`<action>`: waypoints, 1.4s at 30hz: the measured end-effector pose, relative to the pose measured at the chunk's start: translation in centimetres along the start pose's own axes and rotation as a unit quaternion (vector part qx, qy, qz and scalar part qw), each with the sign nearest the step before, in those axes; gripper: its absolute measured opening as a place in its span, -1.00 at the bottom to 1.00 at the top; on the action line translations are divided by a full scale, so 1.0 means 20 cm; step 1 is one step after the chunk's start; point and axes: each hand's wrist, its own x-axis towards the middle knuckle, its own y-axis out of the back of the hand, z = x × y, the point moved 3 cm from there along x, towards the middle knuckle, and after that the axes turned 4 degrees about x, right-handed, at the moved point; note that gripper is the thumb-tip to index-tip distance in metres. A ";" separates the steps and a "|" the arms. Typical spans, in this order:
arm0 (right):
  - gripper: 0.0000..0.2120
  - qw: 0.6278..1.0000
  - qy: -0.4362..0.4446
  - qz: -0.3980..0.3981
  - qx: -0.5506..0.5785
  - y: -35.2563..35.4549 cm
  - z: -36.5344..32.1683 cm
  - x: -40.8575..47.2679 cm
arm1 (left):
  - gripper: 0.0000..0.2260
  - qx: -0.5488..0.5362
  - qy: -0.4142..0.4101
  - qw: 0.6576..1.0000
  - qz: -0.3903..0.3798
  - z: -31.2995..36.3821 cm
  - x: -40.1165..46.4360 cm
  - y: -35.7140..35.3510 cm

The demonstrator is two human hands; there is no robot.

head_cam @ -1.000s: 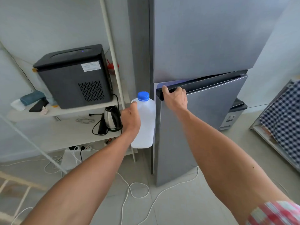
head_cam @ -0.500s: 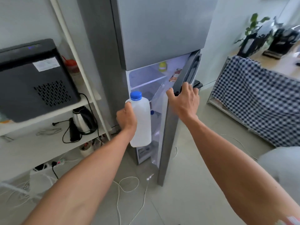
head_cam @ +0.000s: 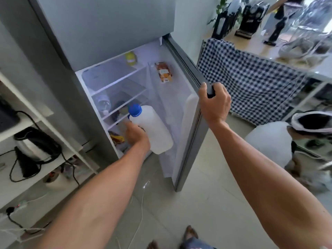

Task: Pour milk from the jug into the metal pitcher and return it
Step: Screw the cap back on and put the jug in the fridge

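Observation:
My left hand grips the white milk jug with a blue cap by its handle side, holding it tilted in front of the open lower compartment of the grey fridge. My right hand is closed on the top edge of the fridge door, which stands wide open. Inside, white shelves carry a bottle and a few small items. The metal pitcher is not in view.
A white shelf unit at left holds a kettle and black cables. A checked cloth hangs over a counter at right. A person in white crouches at right. Cables trail on the tiled floor.
My right hand has pulled the fridge door from barely ajar to wide open. My left hand has carried the jug from beside the fridge into the open doorway, lower and tilted.

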 end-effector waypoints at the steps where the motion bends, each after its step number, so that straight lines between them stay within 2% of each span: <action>1: -0.63 1.000 0.002 0.008 0.008 0.01 0.03 0.02 | -0.65 -0.014 0.022 1.000 0.000 -0.03 -0.01 -0.04; 3: -0.67 0.999 0.006 0.025 0.027 0.02 0.09 0.06 | -0.65 -0.047 0.058 0.997 0.004 -0.10 -0.03 -0.12; 6: -0.76 0.997 0.034 0.043 0.061 0.03 0.17 0.12 | -0.67 -0.068 0.064 0.995 0.025 -0.22 0.03 -0.22; 11: -0.75 0.992 0.072 0.058 0.082 0.03 0.27 0.19 | -0.66 -0.058 0.079 0.994 0.049 -0.42 0.14 -0.36; 14: -0.74 0.990 0.084 0.065 0.090 0.03 0.31 0.22 | -0.54 -0.027 0.085 0.993 0.072 -0.51 0.17 -0.44; 15: -0.74 0.990 0.088 0.066 0.093 0.03 0.32 0.22 | -0.56 -0.015 0.090 0.993 0.070 -0.54 0.17 -0.46; 17: -0.74 0.988 0.097 0.067 0.095 0.03 0.34 0.24 | -0.64 0.020 0.105 0.993 0.041 -0.58 0.16 -0.49; 19: -0.75 0.988 0.104 0.066 0.097 0.04 0.35 0.25 | -0.64 0.050 0.114 0.992 0.009 -0.62 0.14 -0.52; 27: -0.79 0.986 0.106 0.070 0.108 0.05 0.38 0.27 | -0.70 0.155 0.084 0.977 -0.115 -0.66 0.06 -0.61; 33: -0.79 0.988 0.096 0.061 0.103 0.07 0.37 0.27 | -0.55 0.332 0.046 0.915 -0.225 -0.68 0.06 -0.66; 37: -0.78 0.990 0.087 0.058 0.090 0.07 0.35 0.26 | -0.85 0.424 0.000 0.868 -0.259 -0.68 0.10 -0.65; 40: -0.79 0.993 0.073 0.049 0.083 0.07 0.34 0.25 | -0.72 0.450 -0.002 0.856 -0.254 -0.62 0.08 -0.61; 42: -0.79 0.994 0.066 0.055 0.073 0.08 0.32 0.24 | -0.71 0.449 -0.016 0.859 -0.244 -0.56 0.06 -0.58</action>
